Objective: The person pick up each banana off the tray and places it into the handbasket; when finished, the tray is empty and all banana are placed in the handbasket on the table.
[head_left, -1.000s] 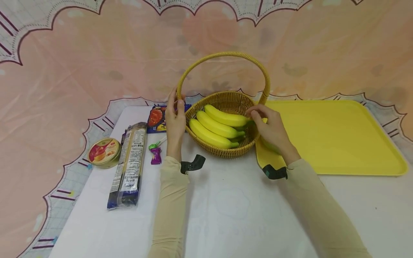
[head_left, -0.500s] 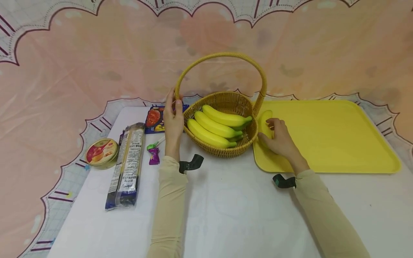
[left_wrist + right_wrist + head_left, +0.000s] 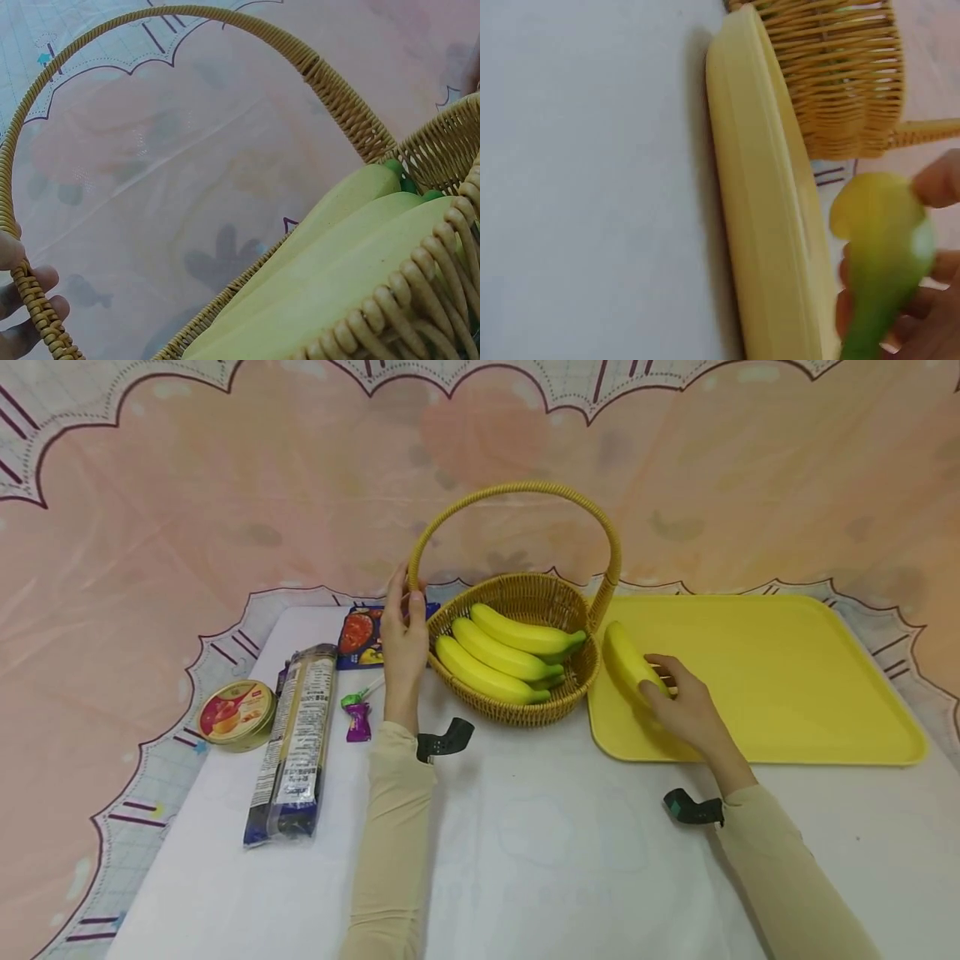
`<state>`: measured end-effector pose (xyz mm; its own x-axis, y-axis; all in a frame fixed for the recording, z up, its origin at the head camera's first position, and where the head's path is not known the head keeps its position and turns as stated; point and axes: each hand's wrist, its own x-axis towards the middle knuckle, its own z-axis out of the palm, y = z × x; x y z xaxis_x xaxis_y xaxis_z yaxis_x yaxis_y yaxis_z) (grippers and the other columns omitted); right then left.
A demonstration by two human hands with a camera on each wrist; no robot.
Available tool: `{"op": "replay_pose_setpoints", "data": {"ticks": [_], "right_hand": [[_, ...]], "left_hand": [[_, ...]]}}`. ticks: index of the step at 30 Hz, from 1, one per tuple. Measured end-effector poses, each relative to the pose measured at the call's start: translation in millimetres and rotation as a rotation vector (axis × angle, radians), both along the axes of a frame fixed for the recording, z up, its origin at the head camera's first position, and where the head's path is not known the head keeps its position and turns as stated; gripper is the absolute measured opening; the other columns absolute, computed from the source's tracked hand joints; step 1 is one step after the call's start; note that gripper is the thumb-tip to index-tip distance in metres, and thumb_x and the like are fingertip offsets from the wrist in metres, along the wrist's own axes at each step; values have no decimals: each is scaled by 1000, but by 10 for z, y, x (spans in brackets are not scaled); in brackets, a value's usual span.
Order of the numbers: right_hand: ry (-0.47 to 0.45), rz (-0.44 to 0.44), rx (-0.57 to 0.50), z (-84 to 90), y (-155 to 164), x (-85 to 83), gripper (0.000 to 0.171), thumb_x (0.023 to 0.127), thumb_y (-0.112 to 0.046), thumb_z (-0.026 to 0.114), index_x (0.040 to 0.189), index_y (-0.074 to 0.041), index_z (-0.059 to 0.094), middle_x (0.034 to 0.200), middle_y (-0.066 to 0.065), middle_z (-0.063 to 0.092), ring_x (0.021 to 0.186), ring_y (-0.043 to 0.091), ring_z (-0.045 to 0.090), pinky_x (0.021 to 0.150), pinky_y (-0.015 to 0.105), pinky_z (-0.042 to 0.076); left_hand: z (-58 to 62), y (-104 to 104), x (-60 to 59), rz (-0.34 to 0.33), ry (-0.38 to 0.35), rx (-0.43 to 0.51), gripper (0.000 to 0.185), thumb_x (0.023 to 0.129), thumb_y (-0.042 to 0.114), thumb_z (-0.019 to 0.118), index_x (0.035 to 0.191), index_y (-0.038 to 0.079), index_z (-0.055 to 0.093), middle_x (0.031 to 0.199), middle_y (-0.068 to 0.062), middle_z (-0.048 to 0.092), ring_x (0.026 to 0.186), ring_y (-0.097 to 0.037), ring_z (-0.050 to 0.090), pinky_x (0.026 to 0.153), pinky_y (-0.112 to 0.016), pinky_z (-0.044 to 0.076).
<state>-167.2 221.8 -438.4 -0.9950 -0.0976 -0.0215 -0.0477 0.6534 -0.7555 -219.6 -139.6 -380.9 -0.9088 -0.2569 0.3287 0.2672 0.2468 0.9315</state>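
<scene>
My left hand point(image 3: 405, 639) holds the left foot of the hooped handle of a wicker basket point(image 3: 525, 716). In the left wrist view its thumb and fingertips point(image 3: 52, 309) lie on both sides of the handle point(image 3: 36, 304). Several yellow bananas point(image 3: 495, 647) with green stems lie side by side inside the basket. To the right of the basket, my right hand point(image 3: 688, 706) grips a single banana point(image 3: 626, 653) over the left part of a yellow tray point(image 3: 795, 681). The right wrist view shows this banana point(image 3: 889, 240) close up, its green end toward the camera.
Left of the basket lie a dark blue packet point(image 3: 358, 635), a lollipop point(image 3: 363, 692), a purple-wrapped candy point(image 3: 358, 722), a long plastic-wrapped package point(image 3: 296, 743) and a round tin point(image 3: 236, 714). A patterned cloth point(image 3: 262, 485) hangs behind the white table point(image 3: 525, 860).
My right hand has moved from the basket's right rim, rightward and toward me, carrying the banana over the tray. My left hand stays on the handle.
</scene>
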Motion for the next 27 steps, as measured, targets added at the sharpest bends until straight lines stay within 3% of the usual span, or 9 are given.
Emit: {"op": "replay_pose_setpoints", "data": {"ticks": [4, 6, 8, 11, 14, 20, 23, 27], "right_hand": [[127, -67, -56, 69, 95, 189, 43, 101, -29, 36, 140, -13, 45, 137, 17, 50, 117, 29, 49, 91, 36, 41], [207, -85, -89, 110, 123, 265, 41, 101, -24, 33, 137, -14, 49, 132, 11, 54, 108, 19, 51, 85, 25, 41], [276, -91, -132, 159, 130, 316, 40, 101, -21, 31, 134, -14, 53, 117, 4, 60, 90, 13, 51, 74, 19, 39], [350, -53, -211, 242, 92, 348, 39, 101, -19, 31, 130, -11, 56, 92, -3, 57, 73, 12, 45, 62, 21, 38], [384, 13, -265, 349, -14, 318, 38, 101, -18, 33, 129, -9, 57, 80, -3, 49, 67, 14, 42, 58, 23, 37], [396, 118, -234, 546, -315, 117, 37, 102, -22, 36, 135, -14, 51, 95, 1, 56, 74, 15, 48, 65, 20, 42], [320, 147, -223, 605, -473, -46, 39, 102, -31, 37, 138, -19, 47, 112, 6, 58, 86, 16, 50, 73, 22, 43], [234, 185, -199, 628, -668, -278, 48, 99, -44, 39, 142, -21, 42, 134, 8, 51, 106, 20, 51, 87, 33, 42]], "left_hand": [[-3, 7, -8, 5, -5, -7, 44, 102, 23, 40, 146, 26, 36, 129, -12, 56, 123, -19, 52, 106, -34, 40], [-2, 8, -6, 10, -7, -12, 44, 102, 23, 40, 146, 27, 36, 128, -10, 57, 123, -18, 52, 106, -34, 40], [-1, 9, -6, 12, 0, -12, 44, 102, 23, 40, 145, 28, 37, 128, -11, 57, 123, -19, 52, 106, -35, 41], [-5, 13, -4, 10, 10, -6, 43, 102, 24, 39, 145, 29, 37, 129, -11, 57, 123, -19, 52, 105, -35, 41], [-11, 11, -10, 10, 13, -7, 44, 102, 23, 40, 145, 28, 37, 129, -11, 57, 123, -19, 52, 106, -36, 40], [-1, 12, 2, 3, -14, -11, 45, 102, 24, 40, 146, 26, 35, 131, -11, 56, 125, -19, 51, 108, -35, 39], [48, 19, 41, -7, -18, 7, 45, 102, 21, 40, 147, 23, 35, 131, -14, 55, 125, -22, 50, 108, -36, 39], [143, 46, 104, -15, -17, 17, 45, 102, 15, 40, 146, 17, 35, 129, -18, 55, 125, -27, 50, 107, -38, 39]]}}
